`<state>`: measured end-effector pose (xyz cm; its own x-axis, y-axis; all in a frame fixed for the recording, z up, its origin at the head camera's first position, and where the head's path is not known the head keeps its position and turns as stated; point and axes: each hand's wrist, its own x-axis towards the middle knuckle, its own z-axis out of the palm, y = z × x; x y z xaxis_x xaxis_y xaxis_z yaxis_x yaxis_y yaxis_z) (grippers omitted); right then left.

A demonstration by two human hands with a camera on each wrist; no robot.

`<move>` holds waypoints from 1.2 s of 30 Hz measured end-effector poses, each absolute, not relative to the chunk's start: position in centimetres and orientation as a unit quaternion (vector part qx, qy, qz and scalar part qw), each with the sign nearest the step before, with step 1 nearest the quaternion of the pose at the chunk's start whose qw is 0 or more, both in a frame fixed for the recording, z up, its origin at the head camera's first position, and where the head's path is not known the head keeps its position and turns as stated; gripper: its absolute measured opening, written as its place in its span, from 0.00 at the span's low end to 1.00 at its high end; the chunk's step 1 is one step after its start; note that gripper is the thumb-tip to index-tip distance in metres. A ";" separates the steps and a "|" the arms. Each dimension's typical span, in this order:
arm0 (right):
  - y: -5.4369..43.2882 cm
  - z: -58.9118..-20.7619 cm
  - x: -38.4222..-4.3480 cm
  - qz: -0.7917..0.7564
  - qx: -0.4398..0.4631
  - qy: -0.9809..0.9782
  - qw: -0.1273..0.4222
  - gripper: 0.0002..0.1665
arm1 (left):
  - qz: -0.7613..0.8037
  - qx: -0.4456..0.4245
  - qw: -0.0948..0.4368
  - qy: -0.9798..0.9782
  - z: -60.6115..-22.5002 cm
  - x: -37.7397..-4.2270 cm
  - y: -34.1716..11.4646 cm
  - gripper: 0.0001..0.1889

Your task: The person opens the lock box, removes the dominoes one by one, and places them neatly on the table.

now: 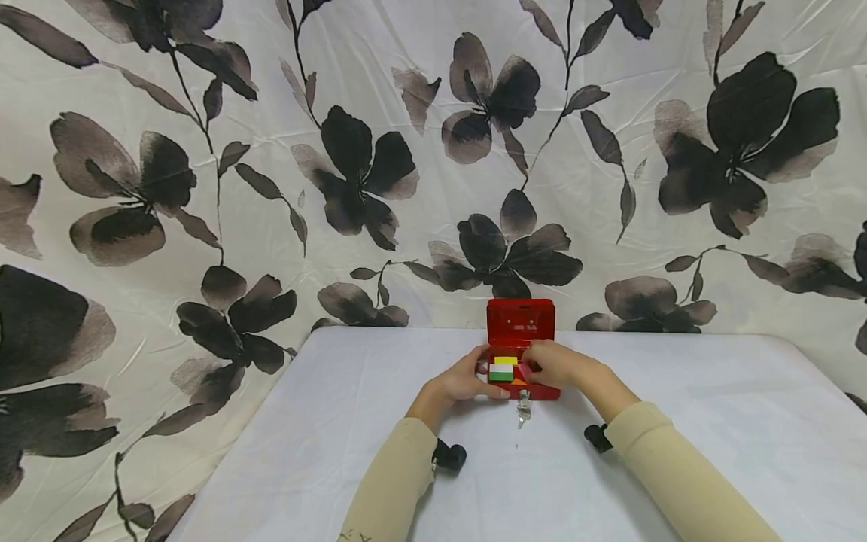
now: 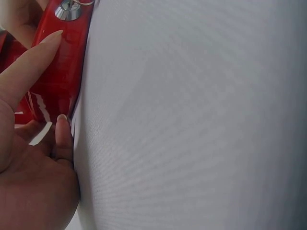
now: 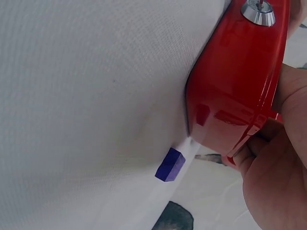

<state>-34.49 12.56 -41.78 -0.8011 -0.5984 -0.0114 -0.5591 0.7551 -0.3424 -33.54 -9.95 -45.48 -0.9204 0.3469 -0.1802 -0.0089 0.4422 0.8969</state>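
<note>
Left hand (image 1: 466,379) grips a shiny red metal box (image 1: 520,330) — likely stiff, hold its sides; right hand (image 1: 558,364) — can't tell its grip.

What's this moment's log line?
left hand: grips box | right hand: in box | lid: open | purple block: on table

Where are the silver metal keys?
In the head view, the keys hang from the silver lock on the front of the open red metal box, right of the left hand.
</note>
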 end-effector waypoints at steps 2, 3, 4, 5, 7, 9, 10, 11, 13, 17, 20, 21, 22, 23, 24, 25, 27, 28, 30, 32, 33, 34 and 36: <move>12.6 -41.8 -34.5 -0.166 -0.307 0.935 0.064 0.12 | 0.517 0.104 0.172 0.832 -45.6 -33.6 -10.0 0.52; 12.6 -41.8 -34.5 -0.166 -0.307 0.935 0.065 0.12 | 0.517 0.105 0.171 0.832 -45.6 -33.6 -9.9 0.52; 12.6 -41.9 -34.5 -0.166 -0.307 0.935 0.066 0.12 | 0.516 0.106 0.171 0.833 -45.6 -33.6 -9.9 0.52; 12.6 -41.8 -34.5 -0.166 -0.308 0.934 0.068 0.13 | 0.516 0.106 0.170 0.833 -45.7 -33.6 -9.9 0.52; 12.6 -41.8 -34.5 -0.167 -0.307 0.934 0.070 0.13 | 0.516 0.105 0.170 0.833 -45.7 -33.6 -9.9 0.52; 12.6 -41.8 -34.4 -0.167 -0.308 0.934 0.071 0.13 | 0.516 0.104 0.169 0.833 -45.7 -33.6 -9.9 0.52; 12.6 -41.8 -34.5 -0.168 -0.307 0.934 0.072 0.13 | 0.516 0.104 0.169 0.834 -45.7 -33.6 -9.9 0.52; 12.6 -41.9 -34.5 -0.166 -0.307 0.934 0.071 0.13 | 0.516 0.104 0.169 0.833 -45.7 -33.6 -9.9 0.52; 12.6 -41.9 -34.5 -0.165 -0.302 0.936 0.072 0.13 | 0.516 0.105 0.169 0.833 -45.7 -33.7 -9.9 0.51; 12.6 -42.1 -34.7 -0.159 -0.300 0.938 0.070 0.14 | 0.517 0.108 0.168 0.832 -45.7 -33.7 -10.0 0.51; 12.6 -42.2 -34.7 -0.158 -0.298 0.939 0.071 0.14 | 0.515 0.108 0.169 0.833 -45.7 -33.7 -10.0 0.51; 12.6 -42.2 -34.7 -0.158 -0.298 0.939 0.071 0.14 | 0.514 0.107 0.168 0.834 -45.7 -33.7 -10.0 0.51; 12.6 -42.2 -34.7 -0.158 -0.297 0.939 0.072 0.13 | 0.513 0.107 0.168 0.835 -45.7 -33.7 -9.9 0.51; 12.6 -42.2 -34.7 -0.159 -0.297 0.939 0.072 0.13 | 0.512 0.107 0.168 0.835 -45.7 -33.7 -9.9 0.51; 12.6 -42.1 -34.7 -0.159 -0.300 0.938 0.072 0.12 | 0.515 0.107 0.169 0.834 -45.7 -33.7 -9.9 0.51; 12.6 -42.1 -34.6 -0.159 -0.303 0.937 0.071 0.11 | 0.517 0.108 0.170 0.832 -45.8 -33.8 -9.9 0.50; 12.5 -41.9 -34.6 -0.162 -0.306 0.935 0.071 0.10 | 0.522 0.109 0.171 0.828 -45.8 -33.9 -9.9 0.50; 12.5 -41.9 -34.6 -0.164 -0.306 0.935 0.071 0.09 | 0.525 0.109 0.172 0.826 -45.9 -34.0 -9.8 0.50; 12.5 -41.8 -34.6 -0.168 -0.310 0.933 0.071 0.07 | 0.531 0.109 0.174 0.822 -45.9 -34.1 -9.8 0.49; 12.5 -41.8 -34.6 -0.172 -0.308 0.933 0.072 0.06 | 0.528 0.110 0.173 0.824 -46.0 -34.2 -9.8 0.49; 12.6 -41.8 -34.6 -0.173 -0.308 0.933 0.072 0.06 | 0.528 0.110 0.173 0.825 -46.0 -34.2 -9.8 0.49; 12.6 -41.8 -34.7 -0.174 -0.309 0.932 0.072 0.05 | 0.527 0.110 0.172 0.825 -46.0 -34.3 -9.8 0.50; 12.6 -41.8 -34.7 -0.176 -0.310 0.932 0.072 0.05 | 0.524 0.110 0.171 0.827 -46.0 -34.3 -9.8 0.49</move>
